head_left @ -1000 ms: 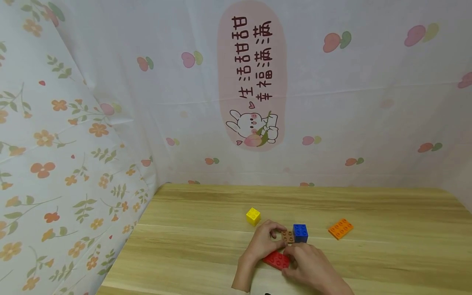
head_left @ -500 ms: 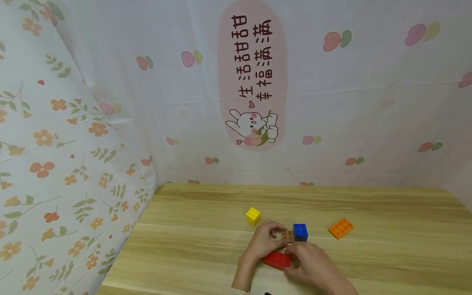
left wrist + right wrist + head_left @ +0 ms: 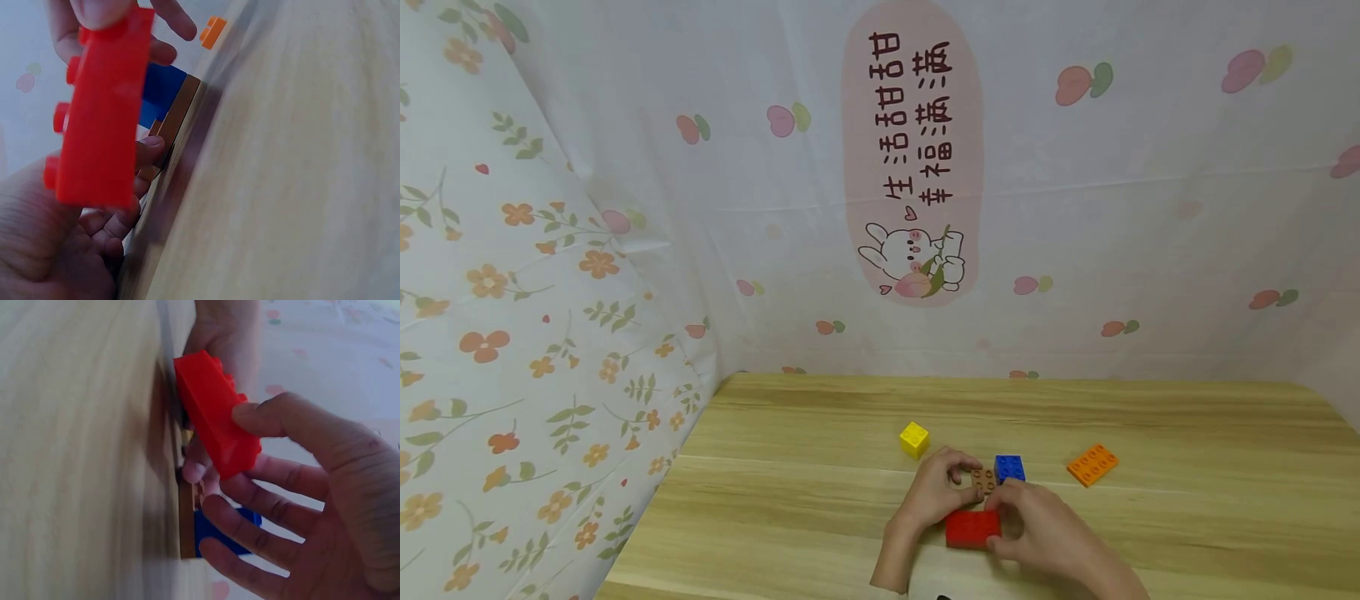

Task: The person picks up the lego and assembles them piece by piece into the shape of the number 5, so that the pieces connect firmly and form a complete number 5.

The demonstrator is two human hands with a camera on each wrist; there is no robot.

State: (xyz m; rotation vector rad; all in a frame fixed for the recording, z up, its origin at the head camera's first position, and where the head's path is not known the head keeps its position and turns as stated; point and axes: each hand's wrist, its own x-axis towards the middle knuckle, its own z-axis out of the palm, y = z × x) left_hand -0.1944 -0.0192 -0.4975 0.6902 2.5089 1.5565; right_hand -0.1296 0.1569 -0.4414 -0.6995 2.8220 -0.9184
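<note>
The red rectangular plastic brick (image 3: 972, 528), low centre of the head view, now stands lifted and tilted off the table (image 3: 775, 500); previously it lay flat. The right hand (image 3: 1037, 533) pinches it. The left hand (image 3: 936, 492) grips the brown flat brick (image 3: 982, 479) beside the blue square brick (image 3: 1009, 467).

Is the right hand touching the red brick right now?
Touching. The right wrist view shows the right hand with its thumb pressed on the red brick.

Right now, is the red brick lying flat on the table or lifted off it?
Lifted: the right hand pinches the red brick clear of the table, tilted.
</note>
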